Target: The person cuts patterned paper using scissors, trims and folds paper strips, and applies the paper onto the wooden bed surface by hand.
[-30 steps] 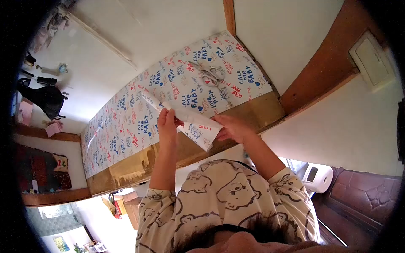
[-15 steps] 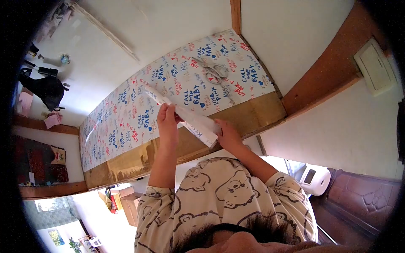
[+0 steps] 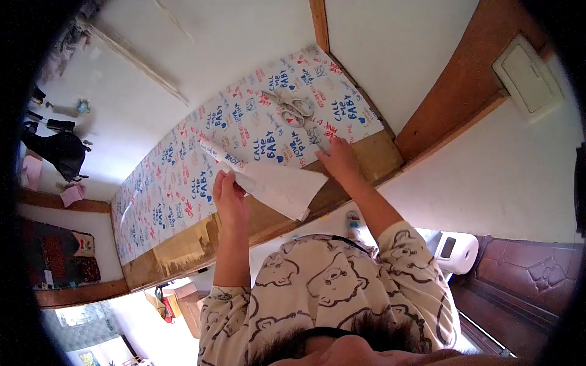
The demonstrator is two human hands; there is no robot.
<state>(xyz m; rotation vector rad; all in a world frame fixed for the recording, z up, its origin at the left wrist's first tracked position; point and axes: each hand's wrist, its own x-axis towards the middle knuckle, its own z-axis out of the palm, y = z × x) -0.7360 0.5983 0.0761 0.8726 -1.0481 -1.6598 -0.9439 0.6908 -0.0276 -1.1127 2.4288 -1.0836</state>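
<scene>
Printed paper with blue and red lettering (image 3: 201, 165) lies over most of a wooden surface. My left hand (image 3: 231, 194) pinches a loose, partly rolled sheet (image 3: 278, 186), whose white back faces up. My right hand (image 3: 339, 160) is off that sheet, its fingers apart, at the near edge of the printed paper, just below the scissors. The scissors (image 3: 297, 111) lie on the printed paper with their handles toward my right hand.
A bare wooden strip (image 3: 183, 250) runs along the near edge. A black bag (image 3: 61, 149) hangs at the left wall. A switch plate (image 3: 528, 79) is on the right wall. A white device (image 3: 458, 252) stands at the lower right.
My right hand has let go of the rolled sheet and moved up toward the scissors. The sheet has opened out, showing more white back, while my left hand still holds it.
</scene>
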